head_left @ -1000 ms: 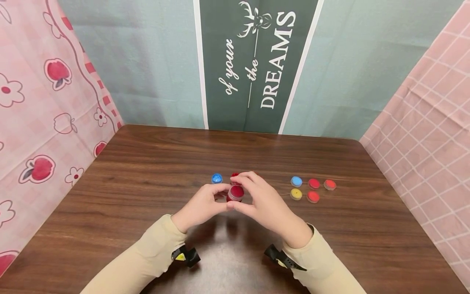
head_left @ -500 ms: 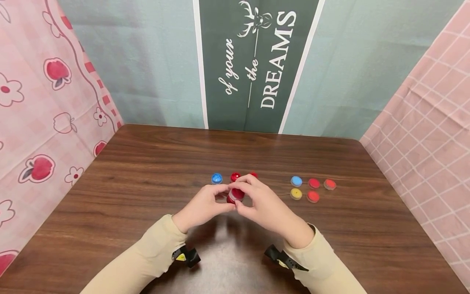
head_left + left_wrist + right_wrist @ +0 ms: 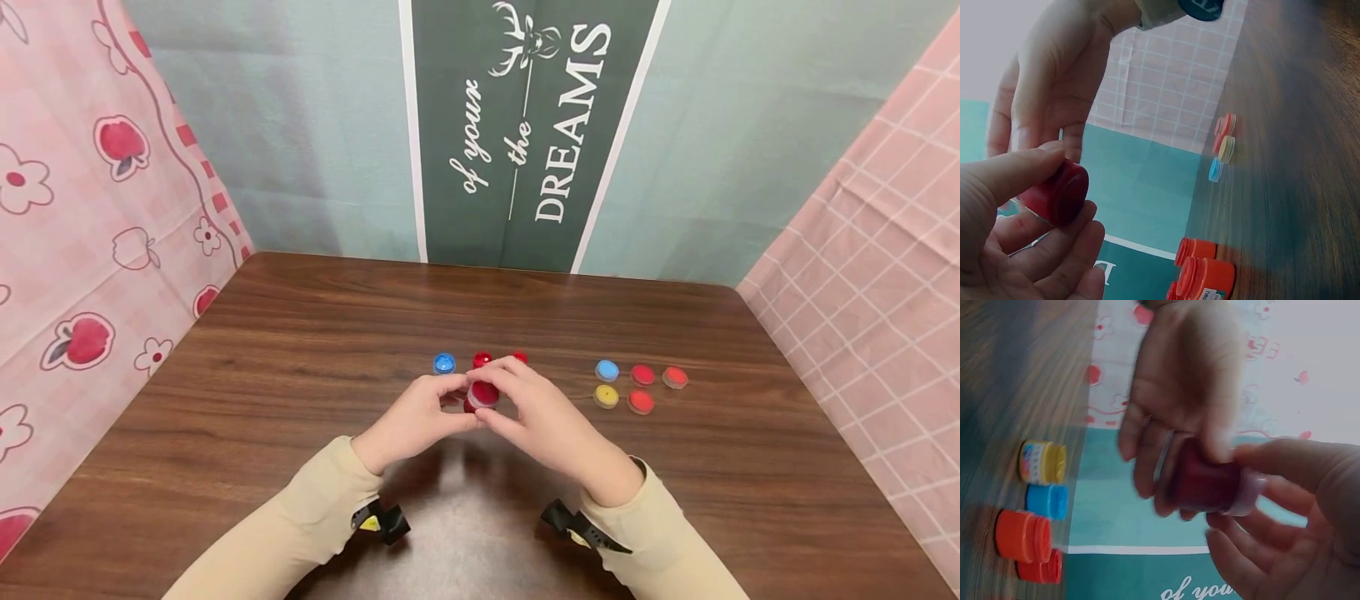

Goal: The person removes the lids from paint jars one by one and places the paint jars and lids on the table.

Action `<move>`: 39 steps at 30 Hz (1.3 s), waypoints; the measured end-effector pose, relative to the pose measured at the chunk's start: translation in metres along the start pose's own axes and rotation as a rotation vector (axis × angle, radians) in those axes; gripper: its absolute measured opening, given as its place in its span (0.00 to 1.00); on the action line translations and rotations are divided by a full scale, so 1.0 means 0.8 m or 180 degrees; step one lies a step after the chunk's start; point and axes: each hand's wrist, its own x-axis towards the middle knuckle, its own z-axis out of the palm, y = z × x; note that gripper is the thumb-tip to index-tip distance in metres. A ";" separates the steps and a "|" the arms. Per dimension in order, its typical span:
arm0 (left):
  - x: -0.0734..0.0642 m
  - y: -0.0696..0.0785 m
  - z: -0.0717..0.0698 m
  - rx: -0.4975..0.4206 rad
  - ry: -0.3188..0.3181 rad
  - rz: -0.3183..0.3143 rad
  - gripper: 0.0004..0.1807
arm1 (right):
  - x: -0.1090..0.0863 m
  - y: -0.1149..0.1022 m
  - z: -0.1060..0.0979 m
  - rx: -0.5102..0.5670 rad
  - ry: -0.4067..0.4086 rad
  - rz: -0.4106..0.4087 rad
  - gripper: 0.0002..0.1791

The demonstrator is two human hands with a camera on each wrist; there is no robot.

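A small dark red paint jar [image 3: 483,395] is held up above the table between both hands. My left hand [image 3: 415,419] grips the jar's body from the left, thumb on the near side and fingers beyond. From the right, my right hand [image 3: 551,427] pinches the clear rim of its lid [image 3: 1249,494] between thumb and fingers. In the left wrist view the jar [image 3: 1063,195] lies tilted, its base showing. The right wrist view is blurred, but the lid appears seated on the jar. Fingers hide part of the jar in every view.
Behind the hands stand a blue jar [image 3: 444,363], a red jar [image 3: 482,359] and another partly hidden red jar [image 3: 521,357]. A yellow jar [image 3: 1042,462] shows in the right wrist view. Several loose lids, including a blue lid [image 3: 607,371] and a yellow lid [image 3: 606,396], lie to the right.
My right thumb and fingers have shifted round the lid, the thumb moving slightly right and up. The left hand holds the jar in nearly the same place.
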 end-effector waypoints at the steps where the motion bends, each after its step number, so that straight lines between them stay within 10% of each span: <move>1: 0.000 0.000 0.000 -0.0009 0.0001 0.0018 0.20 | 0.000 0.000 -0.001 0.0051 -0.0049 -0.0080 0.22; 6: 0.001 -0.001 -0.001 -0.0038 0.0015 0.0097 0.22 | -0.001 0.002 -0.003 0.0230 -0.0160 -0.0256 0.24; 17: 0.000 0.001 0.001 0.0070 -0.0004 0.0052 0.16 | -0.001 -0.003 0.005 -0.0390 0.0215 0.0283 0.28; 27: -0.001 -0.002 -0.003 -0.0041 0.0013 0.0091 0.21 | -0.001 -0.001 -0.002 0.0107 -0.0165 -0.0138 0.26; 39: -0.002 0.000 -0.001 0.0079 -0.0011 0.0118 0.17 | -0.002 -0.002 0.011 -0.0405 0.0281 0.0198 0.30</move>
